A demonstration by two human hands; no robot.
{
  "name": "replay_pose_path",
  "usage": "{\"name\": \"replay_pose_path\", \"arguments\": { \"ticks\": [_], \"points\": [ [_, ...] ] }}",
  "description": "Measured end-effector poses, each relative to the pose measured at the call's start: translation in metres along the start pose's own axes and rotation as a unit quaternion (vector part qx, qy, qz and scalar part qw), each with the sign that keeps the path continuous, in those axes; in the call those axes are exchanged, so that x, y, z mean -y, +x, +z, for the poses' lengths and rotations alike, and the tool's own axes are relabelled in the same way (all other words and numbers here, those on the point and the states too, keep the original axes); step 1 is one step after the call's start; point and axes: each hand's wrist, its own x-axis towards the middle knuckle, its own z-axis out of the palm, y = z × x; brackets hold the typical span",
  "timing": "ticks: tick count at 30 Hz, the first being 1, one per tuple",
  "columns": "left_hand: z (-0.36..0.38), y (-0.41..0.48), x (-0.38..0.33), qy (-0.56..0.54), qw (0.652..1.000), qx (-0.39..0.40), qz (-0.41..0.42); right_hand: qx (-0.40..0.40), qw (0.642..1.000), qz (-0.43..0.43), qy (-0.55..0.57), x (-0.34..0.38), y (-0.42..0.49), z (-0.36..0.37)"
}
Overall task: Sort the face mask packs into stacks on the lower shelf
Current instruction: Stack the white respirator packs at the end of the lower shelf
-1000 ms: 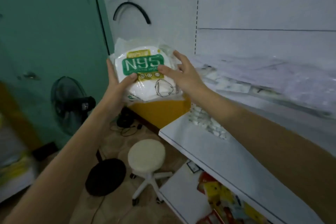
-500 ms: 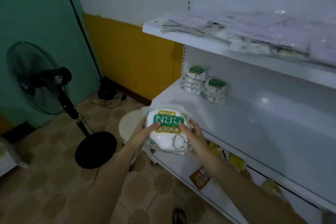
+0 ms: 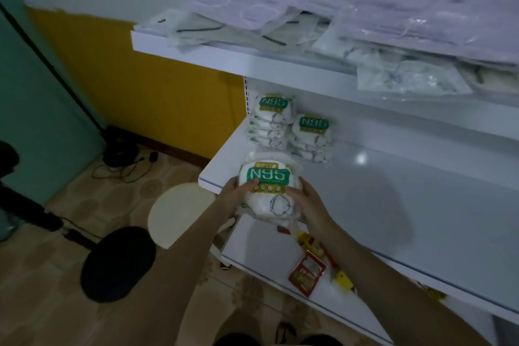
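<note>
face mask packs (image 3: 266, 191): one bundle, n95 label up, at the front left corner of the lower shelf (image 3: 393, 205); cannot tell whether it rests on the shelf. left hand (image 3: 238, 194) grips the bundle's left edge, thumb curled over the label. right hand (image 3: 311, 205) grips the right edge, fingers curled round it. further back on the same shelf: left stack (image 3: 272, 121), then right stack (image 3: 311, 135) just beside it, labels up.

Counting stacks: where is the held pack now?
Head view, centre: the pack is at the shelf's front left corner, just in front of the two stacks.
</note>
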Motion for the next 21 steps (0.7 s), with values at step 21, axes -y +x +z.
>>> {"name": "replay_pose_path", "arguments": {
  "ticks": [21],
  "points": [
    [-0.022, 0.208, -0.038, 0.213, 0.952, 0.183, 0.124, -0.242, 0.954, -0.051, -0.172, -0.008, 0.166, 0.03]
  ]
}}
